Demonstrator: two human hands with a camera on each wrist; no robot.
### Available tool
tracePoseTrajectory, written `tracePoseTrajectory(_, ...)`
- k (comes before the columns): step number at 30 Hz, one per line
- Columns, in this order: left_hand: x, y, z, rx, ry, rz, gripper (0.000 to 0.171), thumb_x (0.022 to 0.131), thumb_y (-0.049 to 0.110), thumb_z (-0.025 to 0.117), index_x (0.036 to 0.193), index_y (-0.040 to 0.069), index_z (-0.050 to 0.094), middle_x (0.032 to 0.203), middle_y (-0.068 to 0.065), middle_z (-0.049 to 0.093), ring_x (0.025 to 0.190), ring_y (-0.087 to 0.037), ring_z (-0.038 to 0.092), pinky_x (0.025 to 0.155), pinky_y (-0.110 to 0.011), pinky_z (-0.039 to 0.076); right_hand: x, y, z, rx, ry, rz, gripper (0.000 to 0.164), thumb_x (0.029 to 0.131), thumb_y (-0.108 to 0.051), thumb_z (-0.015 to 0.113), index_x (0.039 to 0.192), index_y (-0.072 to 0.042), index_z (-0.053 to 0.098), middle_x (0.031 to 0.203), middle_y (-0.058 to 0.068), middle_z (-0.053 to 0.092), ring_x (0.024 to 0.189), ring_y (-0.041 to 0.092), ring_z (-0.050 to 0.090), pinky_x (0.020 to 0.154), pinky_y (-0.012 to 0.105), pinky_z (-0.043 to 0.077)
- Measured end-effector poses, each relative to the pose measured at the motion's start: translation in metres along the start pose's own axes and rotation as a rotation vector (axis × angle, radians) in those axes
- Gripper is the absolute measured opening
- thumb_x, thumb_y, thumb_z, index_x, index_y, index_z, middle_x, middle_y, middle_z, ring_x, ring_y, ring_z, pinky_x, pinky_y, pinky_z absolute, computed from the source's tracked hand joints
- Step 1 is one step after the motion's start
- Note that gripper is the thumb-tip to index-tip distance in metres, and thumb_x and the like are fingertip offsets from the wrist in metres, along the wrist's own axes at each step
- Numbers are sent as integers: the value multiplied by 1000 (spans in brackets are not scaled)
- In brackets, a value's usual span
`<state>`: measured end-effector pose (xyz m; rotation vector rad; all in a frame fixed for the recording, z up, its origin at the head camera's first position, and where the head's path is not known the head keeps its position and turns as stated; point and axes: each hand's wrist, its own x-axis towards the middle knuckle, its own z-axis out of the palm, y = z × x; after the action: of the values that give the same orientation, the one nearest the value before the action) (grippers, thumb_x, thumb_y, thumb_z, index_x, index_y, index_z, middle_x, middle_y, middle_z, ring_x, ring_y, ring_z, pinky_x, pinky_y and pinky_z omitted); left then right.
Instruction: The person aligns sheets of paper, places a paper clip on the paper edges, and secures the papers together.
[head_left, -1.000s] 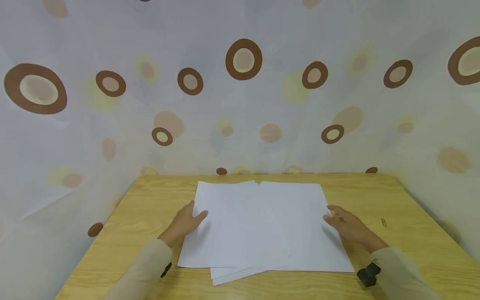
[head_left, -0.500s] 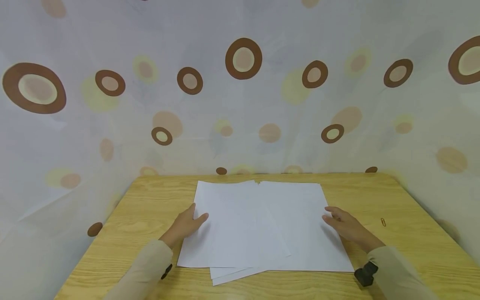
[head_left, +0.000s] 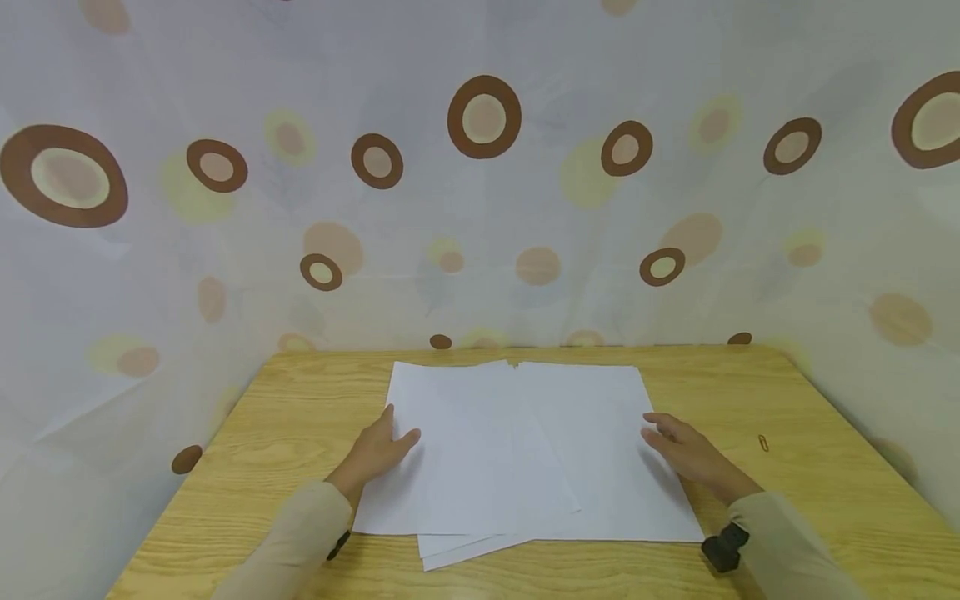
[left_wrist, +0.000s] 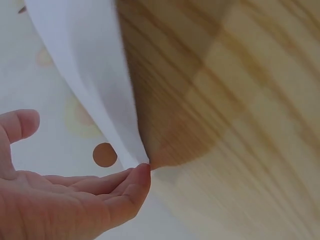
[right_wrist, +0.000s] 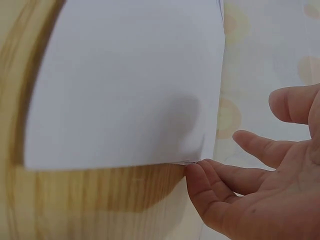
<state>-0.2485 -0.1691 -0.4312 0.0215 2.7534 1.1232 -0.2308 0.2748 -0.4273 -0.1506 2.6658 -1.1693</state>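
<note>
Several overlapping white sheets of paper [head_left: 480, 450] lie fanned unevenly on the wooden table. At their left edge is my left hand [head_left: 375, 450], its thumb lifted apart over the paper. The left wrist view shows the fingertips [left_wrist: 142, 172] of that hand touching the edge of the paper [left_wrist: 95, 75]. My right hand [head_left: 686, 450] is at the opposite edge, thumb likewise raised. In the right wrist view its fingertips [right_wrist: 196, 172] meet the edge of the sheets [right_wrist: 125, 100], and the thumb stands away from them. Neither hand pinches the paper.
A small paper clip [head_left: 763, 442] lies on the wooden table [head_left: 300, 400] to the right of my right hand. A pale cloth [head_left: 480, 200] patterned with brown rings stands behind the table and along both sides.
Both hands have shifted slightly inward along the paper's sides, the left one rightward and the right one leftward. The sheets lie nearly the same.
</note>
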Motion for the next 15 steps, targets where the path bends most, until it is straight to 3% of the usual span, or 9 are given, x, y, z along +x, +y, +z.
tracePoseTrajectory(15,2,9,15,-22,7,41,73,97,29,54,148,-9,18,148,-32,28,137,-45,28,109,-56,28,1,1,2,1,2,-14,61,103,-38,40,144,7,29,145,41,21,131,58,24,100,63,34)
